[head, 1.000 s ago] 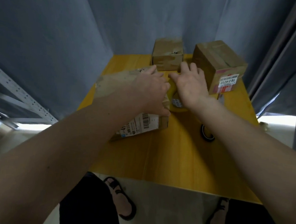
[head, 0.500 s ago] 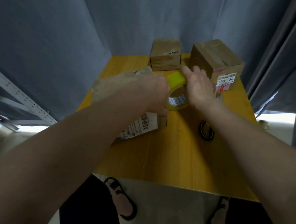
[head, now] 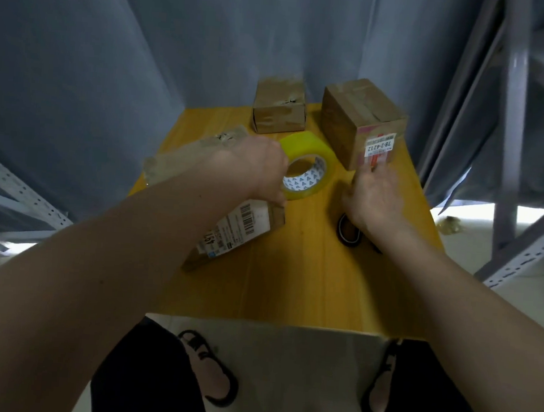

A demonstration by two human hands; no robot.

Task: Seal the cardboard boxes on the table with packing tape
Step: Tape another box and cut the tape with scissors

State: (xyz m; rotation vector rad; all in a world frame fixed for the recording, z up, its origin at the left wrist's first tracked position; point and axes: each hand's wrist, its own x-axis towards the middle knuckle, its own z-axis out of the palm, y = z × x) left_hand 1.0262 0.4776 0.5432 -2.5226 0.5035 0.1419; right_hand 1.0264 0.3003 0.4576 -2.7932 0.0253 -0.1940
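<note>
Spanning most of the view, a yellow wooden table (head: 290, 287) stood against grey curtains (head: 146, 52), with perforated metal shelving (head: 518, 255) to either side. Three brown cardboard boxes sat on it. The long flat box (head: 203, 159) lay at the left, angled toward the near edge, its top patched with shiny brown tape and its near side face carrying a white barcode label (head: 237, 226). The cube-shaped box (head: 360, 122) stood at the far right, crossed by wide brown tape strips and bearing a white sticker printed "78-2-4212" on its near face. The small box (head: 279, 109) sat at the far middle edge, its top torn and rumpled under old tape.

A roll of yellowish clear packing tape (head: 309, 166) stood tilted on edge between the flat box and the cube-shaped box, its white printed core facing the camera. The left hand (head: 254, 169) reached over the flat box, fingers curled around the roll's left rim. The right hand (head: 374, 197) hovered just right of the roll with fingers loosely spread, holding nothing, its fingertips near the cube-shaped box's lower corner. A small black tape roll (head: 347, 232) lay flat on the table, partly hidden under the right wrist. Sandalled feet (head: 213, 375) showed below the table's near edge.
</note>
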